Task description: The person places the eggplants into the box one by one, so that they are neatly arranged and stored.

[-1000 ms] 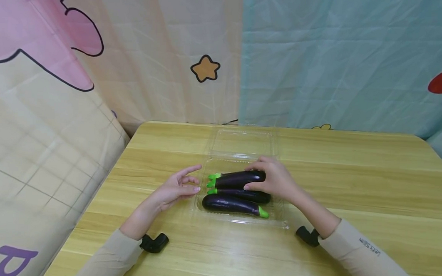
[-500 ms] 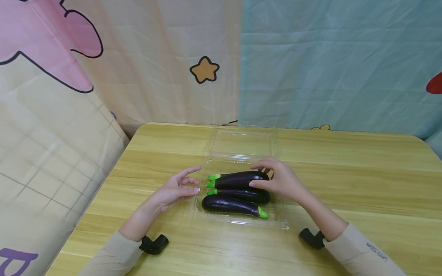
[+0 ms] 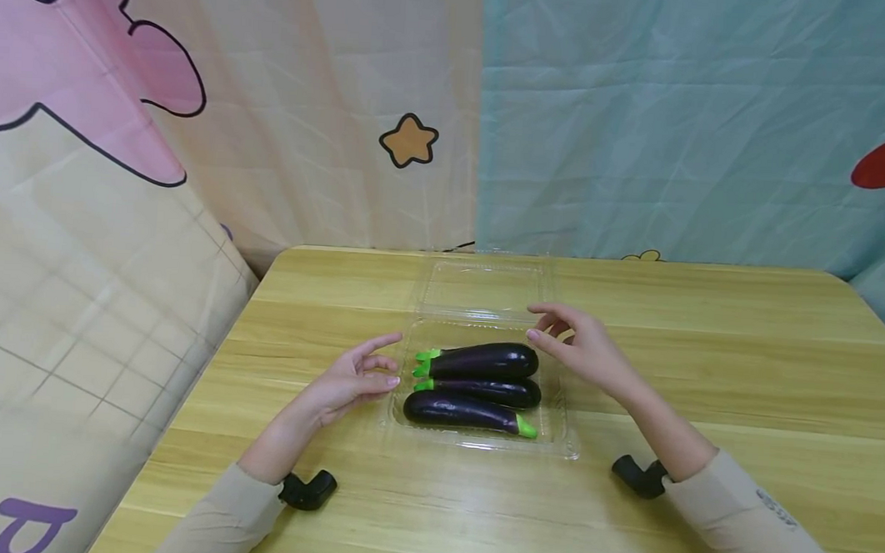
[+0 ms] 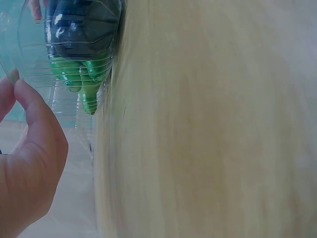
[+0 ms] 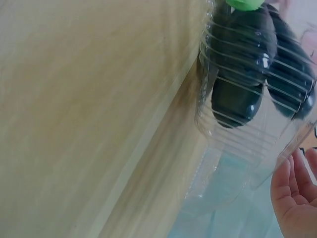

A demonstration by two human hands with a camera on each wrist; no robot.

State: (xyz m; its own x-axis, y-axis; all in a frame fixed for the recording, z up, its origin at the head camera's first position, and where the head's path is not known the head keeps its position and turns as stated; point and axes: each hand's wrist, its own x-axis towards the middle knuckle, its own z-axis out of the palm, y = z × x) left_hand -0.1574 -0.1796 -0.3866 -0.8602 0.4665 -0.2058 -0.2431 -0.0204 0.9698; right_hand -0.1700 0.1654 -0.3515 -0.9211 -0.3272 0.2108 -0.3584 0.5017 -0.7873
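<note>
A clear plastic clamshell box lies with its lid folded back, holding several dark purple eggplants. The front eggplant has its green stem to the right; the middle eggplant and the rear eggplant have theirs to the left. Another green stem shows behind the rear one, its body mostly hidden. My left hand is at the box's left rim, fingers relaxed, with thumb and fingertips right at the rim in the left wrist view. Over the back right corner, my right hand is loosely spread, off the eggplants.
The box stands on a wood-grain table. Behind it hangs a printed curtain. A black wrist mount sits under the left sleeve, and another black mount under the right one.
My right hand has let go of the rear eggplant and moved up and to the right, to the box's back corner. The left hand has stayed in place.
</note>
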